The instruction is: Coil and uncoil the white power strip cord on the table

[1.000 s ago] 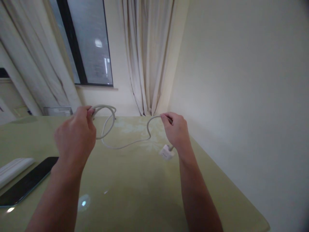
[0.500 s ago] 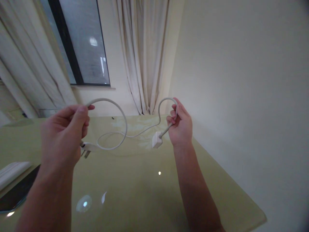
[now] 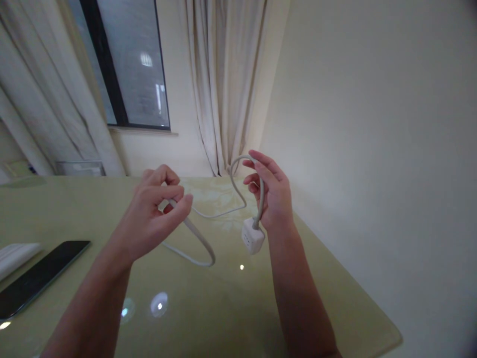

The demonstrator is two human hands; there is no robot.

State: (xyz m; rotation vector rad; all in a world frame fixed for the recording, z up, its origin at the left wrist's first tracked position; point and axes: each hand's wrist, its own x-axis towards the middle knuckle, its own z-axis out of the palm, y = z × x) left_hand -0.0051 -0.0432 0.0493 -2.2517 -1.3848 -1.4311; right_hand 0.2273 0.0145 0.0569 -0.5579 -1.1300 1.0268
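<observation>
A white extension cord hangs between my two hands above the table, curving down in a loop near the left one. My left hand pinches the cord with bent fingers, back of the hand towards me; the plug end is hidden. The cord also passes through my right hand, caught between thumb and fingers, with some fingertips loosely apart. Just below that hand dangles the cord's white cube-shaped socket block, its slotted face turned towards me and down.
The glossy pale green table reflects ceiling lights. On its left lie a dark phone and a white object, partly out of view. A wall borders the right side; curtains and a window are behind.
My left hand has moved right and turned over, and the plug has gone from sight. The cord loop has dropped lower. My right hand has shifted slightly left, the socket block hanging lower.
</observation>
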